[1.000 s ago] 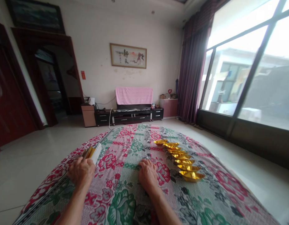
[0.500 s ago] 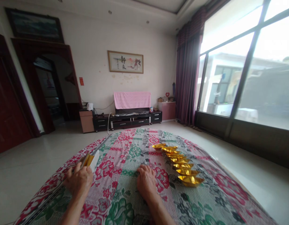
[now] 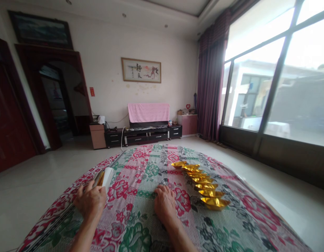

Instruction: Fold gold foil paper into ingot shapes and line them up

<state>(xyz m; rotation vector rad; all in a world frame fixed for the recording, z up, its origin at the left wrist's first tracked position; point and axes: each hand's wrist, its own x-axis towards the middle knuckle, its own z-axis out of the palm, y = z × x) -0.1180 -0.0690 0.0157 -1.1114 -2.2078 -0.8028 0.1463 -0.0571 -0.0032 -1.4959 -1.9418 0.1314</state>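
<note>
Gripping the near end of a gold and white stack point(image 3: 100, 179), the left hand point(image 3: 90, 201) has its fingers bent around the edge, and that looks like a hold meant to keep loose layers together. Out of the front of that grip come the gold strips, with a white piece point(image 3: 107, 177) lying just to their right; what the palm covers, we can't tell. And look at the angle: the far end sticks out ahead of the fingers, which probably keeps it in plain view.

Across to the right of the grip, over the flowered cloth point(image 3: 141, 210), comes the right hand point(image 3: 164, 201), set down with its fingers curled. Nothing shows in it, but the undersides are hidden, so whether it's closed on anything, we can't tell. It may simply be steadying the cloth or taking a rest.

Further right of both hands, here's the shiny line-up: gold foil boats point(image 3: 215, 203) in a slanting row, the nearest beside the right hand but apart from it, the rest running away ahead, close together and overlapping in view. Lined up like that, they seem arranged to save room and sit clear of the hands, pointed tips uncrushed.
</note>
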